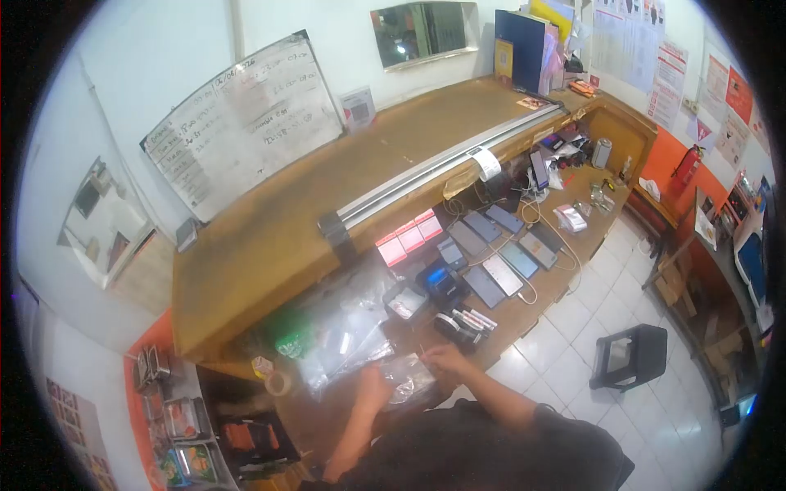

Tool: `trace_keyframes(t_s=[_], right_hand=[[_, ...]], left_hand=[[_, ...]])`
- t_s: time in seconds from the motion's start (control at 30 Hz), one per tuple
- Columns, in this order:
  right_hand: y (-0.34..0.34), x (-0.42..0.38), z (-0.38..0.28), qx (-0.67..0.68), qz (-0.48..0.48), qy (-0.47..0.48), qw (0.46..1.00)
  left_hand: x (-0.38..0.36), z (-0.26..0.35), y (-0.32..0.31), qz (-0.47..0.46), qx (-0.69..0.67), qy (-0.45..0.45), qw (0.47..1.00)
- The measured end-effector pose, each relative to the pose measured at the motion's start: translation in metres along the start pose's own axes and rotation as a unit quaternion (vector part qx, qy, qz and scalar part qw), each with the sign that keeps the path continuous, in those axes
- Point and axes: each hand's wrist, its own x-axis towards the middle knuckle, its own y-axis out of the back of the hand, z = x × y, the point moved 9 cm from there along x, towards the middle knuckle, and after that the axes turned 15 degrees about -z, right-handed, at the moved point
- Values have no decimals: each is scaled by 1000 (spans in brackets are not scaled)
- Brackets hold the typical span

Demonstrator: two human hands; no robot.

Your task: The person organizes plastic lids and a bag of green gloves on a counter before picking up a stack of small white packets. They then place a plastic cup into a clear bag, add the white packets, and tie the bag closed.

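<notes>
A clear plastic bag (411, 377) lies at the near edge of the wooden desk, in front of my body. My left hand (374, 388) is closed at the bag's left edge, its fingertips partly hidden. At the bag's upper right corner, my right hand (448, 360) makes a pinch; something thin and small shows at its fingertips, too small to name. Just beyond the bag stands a small open container (406, 302) with pale contents. More clear plastic bags (348, 340) are spread to the left of my hands, beside a roll of tape (278, 383).
Several phones (501, 275) lie in rows to the right, with white cables among them. A dark device with a blue screen (440, 278) and black rolls (455, 327) stand closer. A raised wooden counter (270, 237) runs behind. A black stool (630, 358) stands on the tiled floor.
</notes>
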Motion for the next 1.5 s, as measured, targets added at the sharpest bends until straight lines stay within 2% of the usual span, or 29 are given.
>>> trace_keyframes(t_s=[0.07, 0.17, 0.27, 0.37, 0.47, 0.57, 0.67, 0.77, 0.8, 0.87, 0.9, 0.97, 1.07, 1.1, 1.2, 1.27, 1.3, 1.37, 1.47, 1.5], right_hand=[[-2, -6, -13, -9, -2, 7, 1000], [-4, 6, -20, 29, -3, 78, 997], [-21, -2, -46, -4, -1, 77, 997], [-35, 7, -43, -14, -1, 93, 996], [-52, 6, -52, -94, 13, 52, 994], [-66, 20, -54, -156, 48, 214, 963], [-79, 23, -58, -253, 62, 193, 946], [-81, 36, -59, -374, 106, 246, 888], [-83, 35, -59, -365, 97, 244, 893], [-88, 32, -69, -346, 80, 238, 904], [-92, 34, -69, -343, 59, 276, 896], [-98, 36, -66, -332, 19, 344, 878], [-113, 17, -88, -295, -42, 249, 922], [-116, 17, -90, -329, -89, 206, 917], [-113, 28, -77, -315, -175, 259, 896], [-111, 22, -80, -351, -197, 233, 885], [-113, 17, -80, -369, -210, 220, 878], [-114, 7, -84, -366, -198, 220, 882], [-128, -16, -99, -374, -174, 208, 887], [-132, -19, -103, -379, -163, 204, 888]], left_hand=[[-1, -6, 1, 31, -7, -5, 999], [2, -34, -9, 60, -44, 7, 997], [2, -43, -10, 74, -101, 22, 992], [-6, -30, -2, 87, -145, 17, 985], [-14, -17, 9, 133, -132, -14, 982], [-22, -10, 14, 164, -131, -16, 978], [-24, -13, 12, 169, -154, -14, 973], [-19, -34, 2, 182, -143, -22, 973], [-19, -39, -3, 187, -133, -25, 973], [-17, -46, -10, 150, -212, 8, 966], [-16, -49, -14, 130, -251, 26, 959], [-12, -53, -17, 100, -241, 50, 964], [-11, -59, -30, 68, -296, 37, 952], [-18, -36, -14, 50, -333, 36, 941], [-15, -32, -14, 50, -371, 24, 927], [-8, -58, -25, 42, -347, 46, 936], [-12, -51, -19, 49, -355, 63, 931], [-19, -39, -9, 66, -374, 99, 920], [-19, -61, -19, 126, -469, 98, 869], [-18, -67, -22, 121, -467, 104, 870]])
